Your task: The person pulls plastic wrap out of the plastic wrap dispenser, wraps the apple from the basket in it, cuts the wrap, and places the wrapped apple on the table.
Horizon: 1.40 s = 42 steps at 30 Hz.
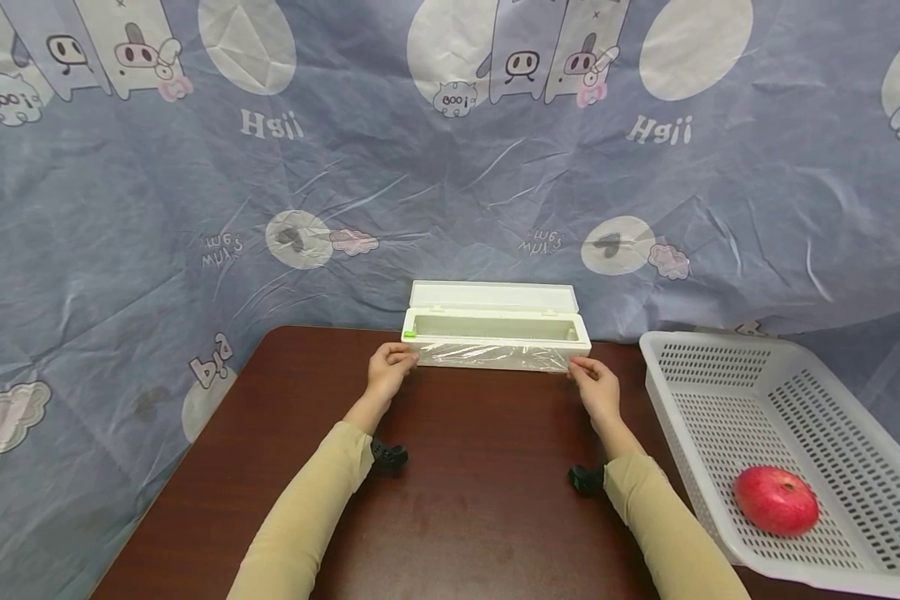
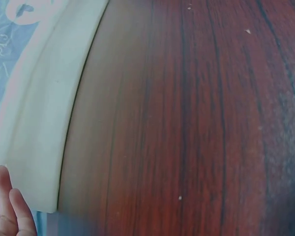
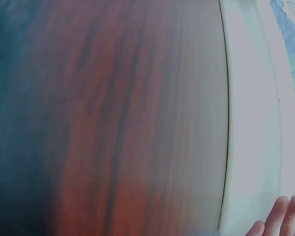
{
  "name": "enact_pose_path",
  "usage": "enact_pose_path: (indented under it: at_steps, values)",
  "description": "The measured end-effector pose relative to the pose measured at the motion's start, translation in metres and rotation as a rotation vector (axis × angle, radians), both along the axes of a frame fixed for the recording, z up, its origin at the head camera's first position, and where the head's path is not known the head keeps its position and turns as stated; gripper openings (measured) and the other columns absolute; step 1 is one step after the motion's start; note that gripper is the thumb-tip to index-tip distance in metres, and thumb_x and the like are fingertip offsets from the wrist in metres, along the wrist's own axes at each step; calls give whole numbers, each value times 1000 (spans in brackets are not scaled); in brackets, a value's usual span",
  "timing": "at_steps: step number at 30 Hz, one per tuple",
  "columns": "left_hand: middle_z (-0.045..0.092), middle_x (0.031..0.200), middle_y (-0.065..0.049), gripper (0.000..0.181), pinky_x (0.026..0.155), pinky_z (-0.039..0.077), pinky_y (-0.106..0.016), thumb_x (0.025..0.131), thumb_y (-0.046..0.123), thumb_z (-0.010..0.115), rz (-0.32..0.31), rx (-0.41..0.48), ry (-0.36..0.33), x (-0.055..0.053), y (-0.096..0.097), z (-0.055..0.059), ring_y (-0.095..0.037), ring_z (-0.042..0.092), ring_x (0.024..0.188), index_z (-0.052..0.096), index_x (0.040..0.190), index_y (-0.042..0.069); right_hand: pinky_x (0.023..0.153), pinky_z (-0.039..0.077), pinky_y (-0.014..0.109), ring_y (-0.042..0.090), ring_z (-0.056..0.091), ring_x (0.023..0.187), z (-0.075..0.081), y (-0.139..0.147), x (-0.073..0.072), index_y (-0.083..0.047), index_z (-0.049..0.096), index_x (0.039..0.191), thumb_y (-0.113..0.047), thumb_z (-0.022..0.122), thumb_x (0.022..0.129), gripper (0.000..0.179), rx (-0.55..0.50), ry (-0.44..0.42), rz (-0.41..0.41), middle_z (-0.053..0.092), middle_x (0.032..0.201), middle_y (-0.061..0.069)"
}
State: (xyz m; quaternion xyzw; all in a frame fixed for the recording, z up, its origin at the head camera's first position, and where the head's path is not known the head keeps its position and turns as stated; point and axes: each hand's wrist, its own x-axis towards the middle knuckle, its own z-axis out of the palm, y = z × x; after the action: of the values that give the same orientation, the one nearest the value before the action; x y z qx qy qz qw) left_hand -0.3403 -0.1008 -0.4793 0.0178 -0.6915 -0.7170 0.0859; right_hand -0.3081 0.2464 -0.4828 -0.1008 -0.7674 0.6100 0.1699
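A long white cling film dispenser (image 1: 583,333) stands at the table's far edge, its hinged lid (image 1: 492,296) tipped back. Clear, shiny cling film (image 1: 487,356) hangs over its front face. At the film's left end my left hand (image 1: 387,368) pinches the edge between thumb and fingers. My right hand (image 1: 598,390) pinches the right end the same way. A small green piece (image 1: 409,334) shows at the dispenser's left front corner. Both wrist views show only some fingertips beside the pale front of the dispenser.
A white plastic basket (image 1: 671,425) stands on the right side of the dark wooden table (image 1: 480,517), with one round red fruit (image 1: 776,500) in it. Behind the table hangs a blue printed cloth (image 1: 435,183), close to the raised lid.
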Motion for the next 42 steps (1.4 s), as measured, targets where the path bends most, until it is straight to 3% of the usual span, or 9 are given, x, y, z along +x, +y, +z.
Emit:
enact_pose_path:
  at_steps: [4, 7, 13, 20, 24, 28, 34, 38, 42]
  values:
    - [66, 90, -24, 30, 70, 49, -32, 84, -3, 66, -50, 9, -4, 4, -3, 8, -40, 63, 85, 54, 110, -11, 65, 46, 19, 21, 64, 83, 2, -1, 2, 4, 65, 109, -13, 62, 91, 25, 12, 9, -14, 67, 84, 5]
    - [62, 96, -32, 32, 72, 50, -37, 84, -5, 65, -74, 4, 2, 5, -4, 11, -51, 57, 92, 52, 113, -14, 64, 45, 20, 15, 64, 78, 2, -1, 2, 4, 65, 108, -13, 63, 91, 24, 12, 20, -21, 68, 87, 11]
    - [65, 94, -26, 31, 73, 49, -34, 85, 0, 66, -58, 20, 10, 5, -3, 7, -41, 62, 87, 54, 112, -8, 63, 44, 16, 17, 64, 79, 2, 0, 4, 2, 67, 107, -16, 64, 91, 25, 34, 33, -44, 68, 92, 19]
    - [66, 78, -8, 22, 82, 49, -46, 84, -4, 65, -50, 52, 22, 5, -1, 8, -16, 63, 72, 56, 104, -6, 59, 42, 15, 19, 63, 76, 3, 0, 5, 2, 69, 104, -17, 65, 90, 24, 49, 65, -77, 67, 83, 11]
    - [65, 78, -7, 20, 85, 48, -50, 83, -6, 64, -61, 75, 35, 5, -1, 9, -15, 63, 73, 55, 101, -7, 57, 40, 15, 13, 60, 71, 5, 0, 6, 2, 69, 104, -17, 65, 90, 24, 56, 91, -87, 66, 85, 18]
    - [64, 79, -10, 21, 80, 51, -42, 83, -5, 64, -65, 64, 44, 7, -1, 10, -15, 63, 73, 55, 101, -8, 55, 39, 14, 8, 59, 67, 7, -1, 8, 3, 69, 103, -16, 65, 89, 24, 60, 111, -91, 66, 86, 22]
    - [62, 73, -4, 18, 79, 52, -41, 83, -6, 64, -66, 61, 63, 10, -1, 12, -12, 61, 68, 55, 98, -7, 54, 39, 14, 4, 58, 66, 8, -1, 12, 3, 69, 103, -14, 65, 89, 23, 41, 119, -92, 66, 78, 6]
    - [61, 71, 0, 16, 80, 51, -44, 83, -7, 64, -66, 70, 67, 13, -2, 12, -11, 62, 67, 56, 97, -5, 54, 40, 15, 13, 62, 71, 8, -1, 15, 2, 69, 104, -14, 65, 89, 22, 26, 110, -94, 63, 73, -8]
    - [62, 71, -1, 16, 78, 52, -41, 82, -7, 64, -66, 80, 64, 14, -4, 10, -13, 62, 68, 56, 96, -5, 54, 40, 15, 21, 63, 76, 8, -2, 18, 1, 69, 104, -14, 65, 89, 22, 25, 110, -96, 61, 71, -14]
